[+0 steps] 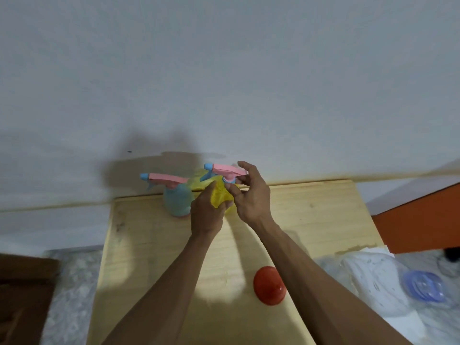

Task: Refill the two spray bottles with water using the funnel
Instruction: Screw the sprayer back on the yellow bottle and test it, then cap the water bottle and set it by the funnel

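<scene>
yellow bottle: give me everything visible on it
The yellow bottle is translucent yellow plastic, standing upright near the table's far edge, just right of the blue bottle. It carries a pink spray head with a blue nozzle pointing left and a blue-and-pink collar. The left hand wraps its body; the right hand's fingers are at the collar and the head's rear. The hands hide most of the body. Fill level cannot be told.
</scene>
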`<control>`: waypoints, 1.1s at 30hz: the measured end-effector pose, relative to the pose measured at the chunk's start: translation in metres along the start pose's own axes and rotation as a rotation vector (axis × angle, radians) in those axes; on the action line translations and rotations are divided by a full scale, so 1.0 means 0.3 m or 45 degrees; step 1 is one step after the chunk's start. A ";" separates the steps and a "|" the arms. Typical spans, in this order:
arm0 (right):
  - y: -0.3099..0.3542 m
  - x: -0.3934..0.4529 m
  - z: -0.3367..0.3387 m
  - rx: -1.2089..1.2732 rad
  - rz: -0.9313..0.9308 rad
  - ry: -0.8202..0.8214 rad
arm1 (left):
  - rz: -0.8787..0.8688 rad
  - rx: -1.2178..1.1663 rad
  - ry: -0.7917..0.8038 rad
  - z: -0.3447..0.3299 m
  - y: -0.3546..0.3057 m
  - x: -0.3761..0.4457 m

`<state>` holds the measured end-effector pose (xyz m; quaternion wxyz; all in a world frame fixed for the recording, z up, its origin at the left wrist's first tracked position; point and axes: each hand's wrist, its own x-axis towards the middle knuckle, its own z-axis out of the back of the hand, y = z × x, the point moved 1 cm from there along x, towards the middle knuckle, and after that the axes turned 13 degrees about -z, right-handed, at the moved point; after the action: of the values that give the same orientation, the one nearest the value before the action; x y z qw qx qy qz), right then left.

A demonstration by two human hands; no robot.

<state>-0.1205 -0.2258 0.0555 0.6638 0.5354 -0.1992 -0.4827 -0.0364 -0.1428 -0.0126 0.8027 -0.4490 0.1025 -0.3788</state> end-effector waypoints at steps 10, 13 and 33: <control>-0.050 -0.168 0.099 0.028 -0.046 -0.040 | 0.270 0.089 0.015 0.013 -0.012 -0.156; -0.053 -0.235 0.141 0.068 -0.061 -0.012 | 0.317 0.101 -0.026 0.030 -0.043 -0.247; -0.540 -0.619 0.837 -0.286 -0.063 0.160 | 0.056 -0.155 -0.432 -0.134 -0.613 -0.757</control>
<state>-0.4705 -0.1910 0.0433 0.7186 0.4917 -0.0885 -0.4837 -0.3087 -0.0667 0.0713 0.7880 -0.5517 -0.0018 -0.2731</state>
